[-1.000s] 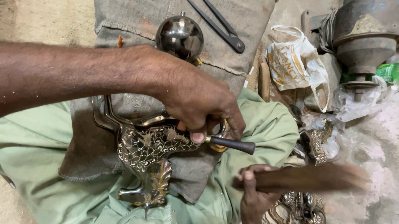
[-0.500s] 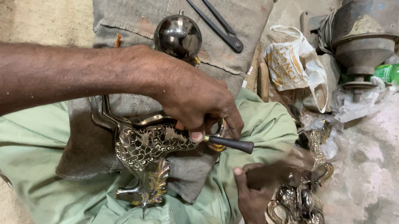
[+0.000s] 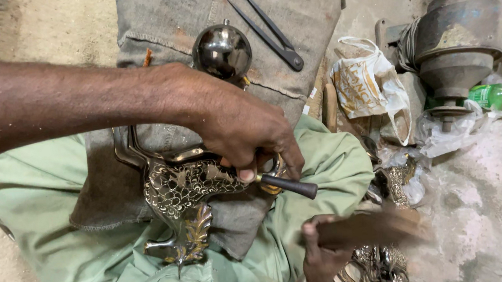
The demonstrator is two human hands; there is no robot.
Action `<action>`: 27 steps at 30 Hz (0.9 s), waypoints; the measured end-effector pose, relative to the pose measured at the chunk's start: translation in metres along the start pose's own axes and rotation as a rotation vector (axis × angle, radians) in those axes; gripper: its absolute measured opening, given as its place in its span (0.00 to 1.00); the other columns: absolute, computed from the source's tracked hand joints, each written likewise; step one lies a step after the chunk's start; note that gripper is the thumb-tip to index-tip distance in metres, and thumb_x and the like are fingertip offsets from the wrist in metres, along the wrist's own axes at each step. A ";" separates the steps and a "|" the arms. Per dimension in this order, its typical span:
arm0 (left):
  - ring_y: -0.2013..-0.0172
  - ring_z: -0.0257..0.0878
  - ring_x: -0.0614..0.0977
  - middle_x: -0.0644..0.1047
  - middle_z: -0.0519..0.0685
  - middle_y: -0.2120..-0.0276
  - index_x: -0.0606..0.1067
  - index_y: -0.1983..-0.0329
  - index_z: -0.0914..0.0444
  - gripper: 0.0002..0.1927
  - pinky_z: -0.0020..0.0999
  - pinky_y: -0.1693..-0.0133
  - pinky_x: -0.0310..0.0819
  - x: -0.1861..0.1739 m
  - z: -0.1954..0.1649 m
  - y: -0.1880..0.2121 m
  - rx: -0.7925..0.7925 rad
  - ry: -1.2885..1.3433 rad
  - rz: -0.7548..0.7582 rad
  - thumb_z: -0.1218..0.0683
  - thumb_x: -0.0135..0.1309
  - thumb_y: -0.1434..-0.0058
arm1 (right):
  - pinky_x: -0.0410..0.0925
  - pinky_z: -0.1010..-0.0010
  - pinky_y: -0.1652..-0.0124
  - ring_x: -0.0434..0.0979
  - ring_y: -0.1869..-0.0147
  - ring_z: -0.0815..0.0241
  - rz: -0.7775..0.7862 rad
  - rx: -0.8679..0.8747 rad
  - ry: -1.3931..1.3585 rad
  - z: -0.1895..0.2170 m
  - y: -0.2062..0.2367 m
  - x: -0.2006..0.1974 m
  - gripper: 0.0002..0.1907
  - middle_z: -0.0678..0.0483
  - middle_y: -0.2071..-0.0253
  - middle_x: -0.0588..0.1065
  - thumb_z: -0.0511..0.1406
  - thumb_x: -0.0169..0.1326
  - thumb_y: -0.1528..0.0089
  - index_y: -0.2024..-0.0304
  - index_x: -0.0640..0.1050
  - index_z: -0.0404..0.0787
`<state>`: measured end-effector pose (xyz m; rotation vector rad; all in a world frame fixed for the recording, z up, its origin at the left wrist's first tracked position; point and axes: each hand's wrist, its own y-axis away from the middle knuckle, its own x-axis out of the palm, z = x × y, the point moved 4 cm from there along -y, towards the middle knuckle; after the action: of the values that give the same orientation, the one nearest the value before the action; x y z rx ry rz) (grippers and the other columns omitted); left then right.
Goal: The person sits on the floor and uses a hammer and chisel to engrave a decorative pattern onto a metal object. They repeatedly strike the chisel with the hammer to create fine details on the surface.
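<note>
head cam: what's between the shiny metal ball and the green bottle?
In the head view, between the metal ball and the green bottle lie the dark pointed divider tool on the sackcloth, then a crumpled white plastic bag.

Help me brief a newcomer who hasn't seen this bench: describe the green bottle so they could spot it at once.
Start at the big rusty metal drum at the upper right. Just below its base, on the dusty ground, lies the green bottle on its side, cap pointing right. It is the only bright green plastic thing there, next to crumpled clear plastic.
</note>
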<state>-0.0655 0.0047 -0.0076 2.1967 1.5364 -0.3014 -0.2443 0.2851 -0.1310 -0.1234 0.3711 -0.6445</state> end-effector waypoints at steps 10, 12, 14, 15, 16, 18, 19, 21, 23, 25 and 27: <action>0.70 0.34 0.81 0.80 0.41 0.73 0.75 0.42 0.51 0.23 0.40 0.65 0.75 0.002 0.003 0.000 -0.046 -0.006 0.024 0.57 0.59 0.42 | 0.64 0.78 0.71 0.67 0.73 0.70 0.085 0.012 0.289 -0.002 0.002 0.000 0.14 0.59 0.73 0.71 0.32 0.67 0.43 0.65 0.73 0.38; 0.69 0.34 0.81 0.81 0.41 0.72 0.72 0.35 0.46 0.28 0.40 0.64 0.76 0.002 0.004 0.000 -0.094 0.007 0.052 0.57 0.57 0.39 | 0.66 0.78 0.71 0.71 0.70 0.70 -0.007 0.076 0.011 -0.004 0.002 -0.003 0.12 0.59 0.71 0.73 0.34 0.64 0.40 0.62 0.73 0.39; 0.70 0.34 0.80 0.80 0.41 0.73 0.75 0.42 0.50 0.23 0.41 0.65 0.76 0.001 0.003 0.001 -0.078 0.015 0.040 0.56 0.57 0.42 | 0.63 0.77 0.70 0.66 0.72 0.69 0.091 0.012 0.295 -0.002 0.002 -0.001 0.14 0.59 0.74 0.69 0.32 0.67 0.42 0.64 0.72 0.38; 0.70 0.33 0.80 0.79 0.42 0.74 0.76 0.45 0.52 0.20 0.42 0.66 0.75 0.000 0.003 0.001 -0.074 0.012 0.031 0.56 0.57 0.43 | 0.61 0.77 0.70 0.63 0.73 0.69 0.138 -0.028 0.432 -0.002 0.002 0.000 0.15 0.59 0.76 0.66 0.31 0.68 0.43 0.65 0.71 0.37; 0.70 0.33 0.80 0.79 0.41 0.74 0.75 0.42 0.51 0.24 0.41 0.66 0.76 0.000 0.001 0.001 -0.034 0.011 0.022 0.56 0.58 0.44 | 0.64 0.77 0.71 0.67 0.72 0.69 0.095 0.006 0.273 -0.003 0.003 -0.003 0.15 0.59 0.74 0.69 0.32 0.67 0.42 0.63 0.71 0.37; 0.70 0.33 0.81 0.80 0.41 0.74 0.73 0.36 0.48 0.32 0.40 0.65 0.76 0.000 0.002 0.001 0.043 -0.001 -0.005 0.57 0.59 0.46 | 0.70 0.76 0.73 0.74 0.71 0.69 0.010 0.061 -0.048 -0.007 0.003 -0.008 0.15 0.59 0.71 0.74 0.34 0.64 0.40 0.60 0.69 0.38; 0.69 0.33 0.81 0.80 0.41 0.73 0.75 0.40 0.51 0.27 0.40 0.65 0.76 0.001 0.004 0.000 0.039 0.003 0.006 0.57 0.59 0.44 | 0.68 0.75 0.72 0.71 0.72 0.68 0.075 0.075 0.120 -0.009 0.005 -0.007 0.16 0.59 0.73 0.72 0.34 0.66 0.41 0.63 0.70 0.38; 0.68 0.34 0.81 0.80 0.42 0.72 0.79 0.47 0.57 0.18 0.41 0.64 0.75 0.004 0.012 -0.003 0.028 0.001 0.022 0.56 0.59 0.42 | 0.63 0.73 0.71 0.66 0.74 0.65 0.207 0.087 0.450 -0.016 0.005 -0.007 0.17 0.57 0.77 0.68 0.32 0.72 0.43 0.68 0.72 0.39; 0.68 0.35 0.81 0.80 0.42 0.72 0.76 0.42 0.54 0.24 0.41 0.65 0.76 0.004 0.014 -0.005 0.132 0.005 -0.018 0.57 0.59 0.44 | 0.66 0.75 0.67 0.70 0.69 0.68 0.110 0.117 0.240 -0.022 0.006 -0.009 0.16 0.59 0.70 0.72 0.36 0.66 0.39 0.58 0.72 0.38; 0.68 0.37 0.81 0.81 0.42 0.70 0.75 0.39 0.53 0.27 0.42 0.65 0.75 0.005 0.013 -0.004 0.168 0.019 -0.060 0.58 0.59 0.44 | 0.68 0.76 0.66 0.73 0.68 0.69 0.094 0.074 0.296 -0.025 0.005 -0.012 0.21 0.60 0.68 0.73 0.39 0.66 0.40 0.52 0.71 0.37; 0.68 0.40 0.80 0.82 0.43 0.66 0.76 0.38 0.54 0.26 0.46 0.66 0.72 0.006 0.008 -0.001 0.132 0.032 -0.086 0.59 0.59 0.41 | 0.68 0.76 0.67 0.74 0.69 0.68 0.138 -0.040 0.607 -0.024 -0.002 -0.015 0.30 0.60 0.70 0.73 0.39 0.69 0.47 0.49 0.70 0.34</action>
<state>-0.0638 0.0062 -0.0174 2.2487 1.6751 -0.4076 -0.2654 0.2923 -0.1480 0.0642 0.9695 -0.5280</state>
